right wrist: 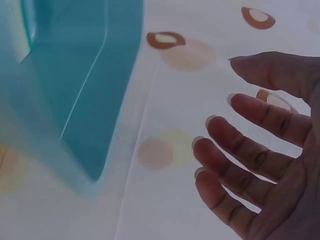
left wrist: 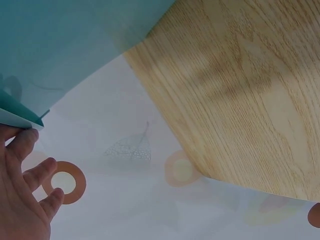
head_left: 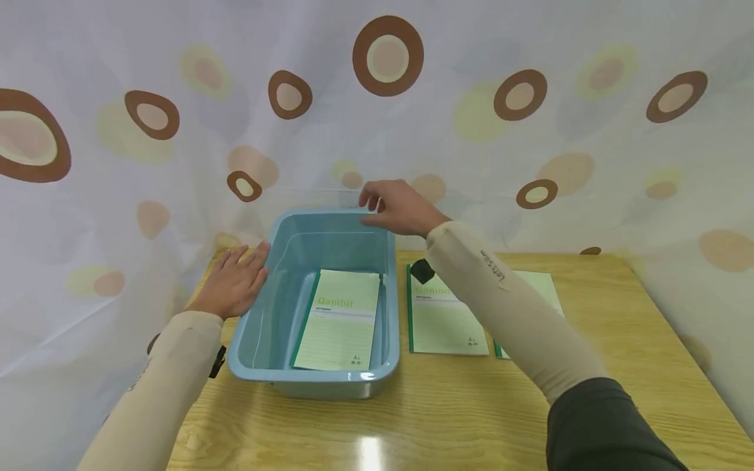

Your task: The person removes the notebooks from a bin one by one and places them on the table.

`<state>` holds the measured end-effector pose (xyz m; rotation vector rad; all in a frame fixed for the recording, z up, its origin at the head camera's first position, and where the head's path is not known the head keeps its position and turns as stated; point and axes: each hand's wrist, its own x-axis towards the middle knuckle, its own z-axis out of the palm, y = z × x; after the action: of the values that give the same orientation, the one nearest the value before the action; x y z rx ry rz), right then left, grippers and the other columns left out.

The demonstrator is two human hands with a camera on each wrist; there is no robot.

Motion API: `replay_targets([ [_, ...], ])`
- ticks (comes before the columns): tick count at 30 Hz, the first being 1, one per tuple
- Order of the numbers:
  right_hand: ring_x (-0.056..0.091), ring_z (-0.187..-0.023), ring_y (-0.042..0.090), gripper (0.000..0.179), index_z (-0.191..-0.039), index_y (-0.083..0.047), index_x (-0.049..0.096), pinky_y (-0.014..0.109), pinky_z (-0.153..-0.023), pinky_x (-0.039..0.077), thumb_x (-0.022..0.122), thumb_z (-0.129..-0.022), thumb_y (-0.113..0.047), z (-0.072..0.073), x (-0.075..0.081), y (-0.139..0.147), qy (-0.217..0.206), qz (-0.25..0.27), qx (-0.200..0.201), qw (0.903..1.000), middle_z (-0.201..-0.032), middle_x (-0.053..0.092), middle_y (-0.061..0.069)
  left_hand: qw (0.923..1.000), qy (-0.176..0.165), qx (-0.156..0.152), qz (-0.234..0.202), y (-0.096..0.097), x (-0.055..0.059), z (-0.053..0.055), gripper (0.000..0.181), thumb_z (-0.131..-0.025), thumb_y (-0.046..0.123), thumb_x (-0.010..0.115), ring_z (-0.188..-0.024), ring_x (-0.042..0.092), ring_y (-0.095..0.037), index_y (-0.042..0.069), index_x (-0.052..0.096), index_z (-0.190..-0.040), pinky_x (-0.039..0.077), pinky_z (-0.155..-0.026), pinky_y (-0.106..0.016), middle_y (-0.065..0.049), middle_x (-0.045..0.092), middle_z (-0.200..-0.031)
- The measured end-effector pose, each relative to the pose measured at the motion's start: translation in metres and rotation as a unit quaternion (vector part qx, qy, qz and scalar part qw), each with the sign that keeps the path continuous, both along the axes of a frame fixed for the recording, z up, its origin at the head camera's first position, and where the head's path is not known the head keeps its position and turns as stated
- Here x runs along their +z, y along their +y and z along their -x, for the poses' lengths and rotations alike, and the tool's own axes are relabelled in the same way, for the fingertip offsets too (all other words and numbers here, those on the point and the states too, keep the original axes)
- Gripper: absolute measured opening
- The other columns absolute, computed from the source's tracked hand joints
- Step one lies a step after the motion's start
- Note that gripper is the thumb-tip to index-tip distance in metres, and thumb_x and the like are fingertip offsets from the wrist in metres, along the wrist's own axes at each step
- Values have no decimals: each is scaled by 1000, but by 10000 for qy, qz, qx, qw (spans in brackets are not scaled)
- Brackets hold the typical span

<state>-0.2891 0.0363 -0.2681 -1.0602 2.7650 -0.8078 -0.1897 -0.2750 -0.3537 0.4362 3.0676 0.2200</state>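
A light blue plastic basin (head_left: 247,353) stands on the table, with a pale green Gambit notebook (head_left: 341,320) lying inside it. My left hand (head_left: 238,278) lies at the basin's left side, fingers extended toward the rim. In the left wrist view, the fingertips of that hand (left wrist: 25,185) meet the rim's edge (left wrist: 20,120). Over the far right corner of the basin is my right hand (head_left: 397,206), fingers loosely bent and holding nothing. The right wrist view has the same hand (right wrist: 260,150) with its fingers spread apart, beside the basin (right wrist: 95,100).
Right of the basin, another Gambit notebook (head_left: 448,327) lies on the wooden table (head_left: 459,418). One more notebook (head_left: 538,288) is beside it, partly hidden by my right forearm. A white sheet with brown rings (head_left: 459,39) hangs behind and around the table.
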Motion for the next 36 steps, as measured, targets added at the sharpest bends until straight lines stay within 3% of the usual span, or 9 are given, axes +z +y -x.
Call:
replay_targets([
  [3,57,-99,23,26,-112,-7,62,38,-88,48,67,-91,-22,3,2,-23,-314,22,16,9995,-110,63,12,10000,-6,4,-1,0,1,0,55,-106,25,29,-140,19,-46,-4,18,-151,8,-114,-60,-21,27,-154],
  [7,58,-98,22,28,-112,-8,61,37,-86,48,68,-90,-23,9,-7,-49,-935,17,-55,9956,-111,62,9,10000,-2,19,-21,0,0,0,55,-106,25,29,-140,19,-46,-4,19,-151,8,-114,-60,-21,28,-154],
  [13,54,-97,19,33,-116,-8,61,34,-80,46,68,-90,-27,11,-36,-78,-1655,-585,-264,9841,-122,57,7,10000,3,31,-30,-1,-1,1,55,-106,25,29,-140,19,-46,-3,19,-152,8,-114,-59,-21,28,-154],
  [19,50,-84,18,38,-117,-3,58,31,-70,44,70,-88,-22,13,-72,-95,-2226,-460,-941,9693,-114,60,10,10000,23,12,-25,-1,-2,2,55,-106,25,29,-140,20,-45,-3,19,-152,9,-113,-59,-20,29,-154],
  [23,55,-110,25,60,-134,-4,50,35,-87,48,75,-84,-26,14,-95,-106,-2253,-747,-1402,9612,-133,54,11,10000,5,6,-49,-3,-2,2,55,-106,26,28,-141,19,-45,-3,18,-152,9,-113,-59,-20,28,-154],
  [26,40,-133,33,81,-146,-10,38,44,-105,39,79,-80,-32,14,-111,-114,-2196,-1164,-1799,9518,-147,41,15,10000,-2,-14,-64,-4,-1,2,55,-106,26,27,-141,19,-45,-2,18,-152,9,-114,-59,-20,28,-155],
  [31,29,-137,39,100,-151,-18,29,51,-110,29,87,-71,-35,10,-135,-119,-1945,-1642,-2376,9374,-150,29,20,10000,-8,1,-48,-4,0,2,55,-106,25,28,-141,19,-44,-2,18,-152,8,-114,-59,-19,28,-155],
  [36,25,-137,38,117,-153,-19,22,50,-111,26,92,-61,-38,8,-164,-125,-1797,-1954,-2455,9323,-151,22,21,10000,-35,-2,12,-3,-1,3,55,-106,25,28,-141,19,-44,-3,18,-152,8,-114,-59,-19,27,-155],
])
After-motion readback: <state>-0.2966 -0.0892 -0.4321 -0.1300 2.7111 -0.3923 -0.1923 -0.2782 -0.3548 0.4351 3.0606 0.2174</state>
